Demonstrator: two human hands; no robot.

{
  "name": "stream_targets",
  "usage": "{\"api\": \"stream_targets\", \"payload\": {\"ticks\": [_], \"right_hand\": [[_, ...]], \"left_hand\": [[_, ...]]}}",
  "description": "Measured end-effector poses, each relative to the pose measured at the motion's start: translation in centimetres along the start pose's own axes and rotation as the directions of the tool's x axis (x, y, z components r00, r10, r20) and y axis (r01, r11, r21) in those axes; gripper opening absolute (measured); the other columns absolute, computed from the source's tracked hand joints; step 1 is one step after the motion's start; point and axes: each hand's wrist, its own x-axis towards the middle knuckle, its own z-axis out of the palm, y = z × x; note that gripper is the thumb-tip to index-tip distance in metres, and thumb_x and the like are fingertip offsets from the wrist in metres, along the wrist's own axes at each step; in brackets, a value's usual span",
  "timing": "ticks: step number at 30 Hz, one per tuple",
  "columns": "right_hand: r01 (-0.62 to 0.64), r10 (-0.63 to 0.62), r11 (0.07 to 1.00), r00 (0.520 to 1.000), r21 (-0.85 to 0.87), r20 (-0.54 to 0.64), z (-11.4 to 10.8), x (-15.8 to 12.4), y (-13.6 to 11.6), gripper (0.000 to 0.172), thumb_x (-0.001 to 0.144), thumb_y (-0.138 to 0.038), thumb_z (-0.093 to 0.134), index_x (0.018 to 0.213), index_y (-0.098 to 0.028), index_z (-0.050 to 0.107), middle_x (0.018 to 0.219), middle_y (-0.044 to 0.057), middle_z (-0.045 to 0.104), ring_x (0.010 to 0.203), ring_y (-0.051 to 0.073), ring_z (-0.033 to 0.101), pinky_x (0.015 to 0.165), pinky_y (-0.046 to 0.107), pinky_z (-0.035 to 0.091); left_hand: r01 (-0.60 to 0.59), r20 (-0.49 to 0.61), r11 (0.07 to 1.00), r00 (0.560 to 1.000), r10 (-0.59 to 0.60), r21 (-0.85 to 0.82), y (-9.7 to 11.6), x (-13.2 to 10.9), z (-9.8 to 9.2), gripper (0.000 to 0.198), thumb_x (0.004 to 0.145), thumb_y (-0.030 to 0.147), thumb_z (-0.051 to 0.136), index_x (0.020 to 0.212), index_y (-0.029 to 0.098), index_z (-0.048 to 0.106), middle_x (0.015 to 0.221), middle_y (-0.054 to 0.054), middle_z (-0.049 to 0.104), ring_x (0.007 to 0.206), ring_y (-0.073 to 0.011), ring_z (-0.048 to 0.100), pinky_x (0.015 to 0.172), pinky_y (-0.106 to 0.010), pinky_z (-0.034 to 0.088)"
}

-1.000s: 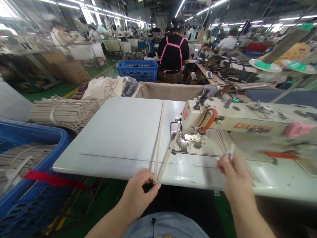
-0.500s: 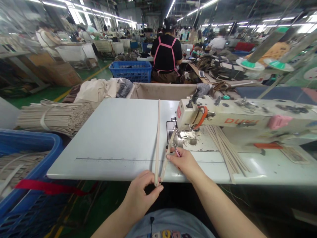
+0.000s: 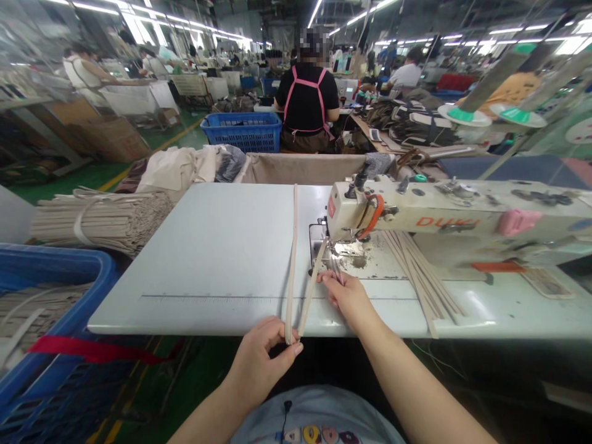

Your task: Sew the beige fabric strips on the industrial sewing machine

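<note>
A long beige strip [image 3: 291, 271] lies over the pale table and folds back at the front edge, its other length running up to the sewing machine's needle area [image 3: 345, 248]. My left hand [image 3: 268, 351] pinches the strip at the fold, just past the table edge. Close in front of the needle, my right hand [image 3: 345, 296] is closed around a small metal and pink tool [image 3: 337, 269], which looks like thread snips. Its fingertips are beside the strip's right length. Several finished-looking beige strips [image 3: 423, 283] lie under the machine arm.
The machine body [image 3: 453, 213] spans the right side. A ruler line [image 3: 208, 298] marks the table [image 3: 222, 246]. Left are a strip bundle [image 3: 102, 219] and a blue crate [image 3: 99, 265]. A person in a pink-strapped apron [image 3: 308, 98] sits ahead.
My right hand has let go of the strip's right length and moved slightly right with the tool. My left hand keeps its pinch at the fold. The view has shifted slightly.
</note>
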Motion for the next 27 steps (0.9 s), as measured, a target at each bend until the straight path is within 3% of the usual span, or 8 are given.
{"api": "stream_targets", "payload": {"ticks": [3,5,8,14,17,27], "right_hand": [[0.049,-0.048,0.994,0.999,-0.100,0.016,-0.8,-1.8,0.0,0.042,0.079,-0.062,0.070,0.081,-0.021,0.062,0.060,-0.005,0.042,0.059,0.013,0.039,0.055,0.027,0.029],[0.039,-0.028,0.994,0.994,-0.103,0.102,-1.2,-3.4,0.4,0.053,0.087,-0.074,0.057,0.085,-0.021,0.062,0.065,-0.003,0.043,0.061,0.014,0.039,0.056,0.027,0.029],[-0.104,0.096,0.995,0.955,0.013,0.280,-1.4,-6.0,1.5,0.065,0.087,-0.082,0.049,0.088,-0.019,0.062,0.061,-0.005,0.037,0.056,0.011,0.030,0.052,0.026,0.021],[-0.421,0.316,0.898,0.819,0.129,0.479,-0.3,-9.9,3.2,0.056,0.085,-0.074,0.065,0.082,-0.018,0.056,0.058,-0.010,0.026,0.053,0.007,0.016,0.051,0.026,0.008],[-0.467,0.331,0.871,0.786,0.152,0.522,0.5,-10.4,3.5,0.057,0.082,-0.074,0.067,0.080,-0.019,0.054,0.056,-0.011,0.023,0.052,0.007,0.013,0.051,0.026,0.007],[-0.472,0.284,0.860,0.757,0.192,0.588,1.9,-9.2,2.6,0.056,0.080,-0.072,0.070,0.076,-0.018,0.053,0.054,-0.012,0.021,0.050,0.005,0.010,0.050,0.026,0.002]], "left_hand": [[0.047,-0.012,0.993,0.999,-0.049,-0.106,0.1,-0.3,-0.2,0.012,0.086,0.030,0.071,0.083,0.019,0.067,0.093,-0.006,0.070,0.089,-0.0192,0.070,0.084,-0.029,0.056],[0.090,-0.016,0.978,0.995,-0.094,-0.189,0.1,-0.5,-0.3,0.016,0.085,0.033,0.073,0.084,0.018,0.067,0.093,-0.006,0.073,0.089,-0.0196,0.072,0.084,-0.029,0.057],[0.126,-0.026,0.957,0.990,-0.137,-0.263,-0.1,-0.8,-0.6,0.019,0.084,0.035,0.076,0.086,0.018,0.068,0.090,-0.005,0.075,0.087,-0.0188,0.072,0.083,-0.028,0.056],[0.151,-0.044,0.947,0.984,-0.170,-0.283,-0.1,-1.3,-0.9,0.023,0.082,0.037,0.078,0.086,0.016,0.070,0.084,-0.004,0.075,0.081,-0.0173,0.070,0.079,-0.027,0.055],[0.158,-0.059,0.942,0.981,-0.183,-0.294,0.3,-1.4,-0.9,0.027,0.080,0.041,0.080,0.085,0.016,0.070,0.082,-0.005,0.075,0.080,-0.0182,0.069,0.078,-0.029,0.056],[0.154,-0.031,0.942,0.985,-0.171,-0.299,1.0,-2.1,-1.4,0.032,0.080,0.045,0.080,0.087,0.016,0.069,0.086,-0.007,0.076,0.082,-0.0193,0.070,0.079,-0.030,0.056]]}}
